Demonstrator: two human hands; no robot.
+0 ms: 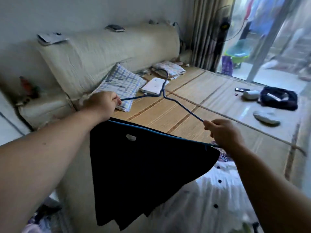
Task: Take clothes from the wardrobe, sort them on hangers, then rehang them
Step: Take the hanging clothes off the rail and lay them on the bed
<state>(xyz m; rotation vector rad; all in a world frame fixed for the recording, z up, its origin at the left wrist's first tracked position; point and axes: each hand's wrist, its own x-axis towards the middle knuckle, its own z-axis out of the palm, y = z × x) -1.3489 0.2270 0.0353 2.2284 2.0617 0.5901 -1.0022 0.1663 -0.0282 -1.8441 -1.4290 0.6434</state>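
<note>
Item: blue wire hanger [162, 94], held out flat at the centre of the scene above the near edge of the bed, hook pointing to the far side

Load: black garment [143, 165], draped over the hanger's near bar and hanging down toward the viewer; a small pale label shows near its top edge

Grip: left hand [104, 105] closed round the hanger's left end; right hand [222, 133] pinching the right arm of the wire, fingers curled tight, with the bar's right end running beneath it

Handling: wire looks thin, light and springy, likely to flex if pulled at the ends; the cloth is soft and limp, free to slide along the smooth bar, so it wants keeping level. Best hold for rehanging is judged to be the neck below the hook, leaving one hand to even the fabric

Surroundings: white garment [210, 190] with dark buttons lies just beneath at near right; woven bed mat [193, 91] spreads beyond; checked cushion [121, 83] and a flat white object [153, 86], possibly a power bank, sit at far left; dark bundle [277, 98] at far right
</note>
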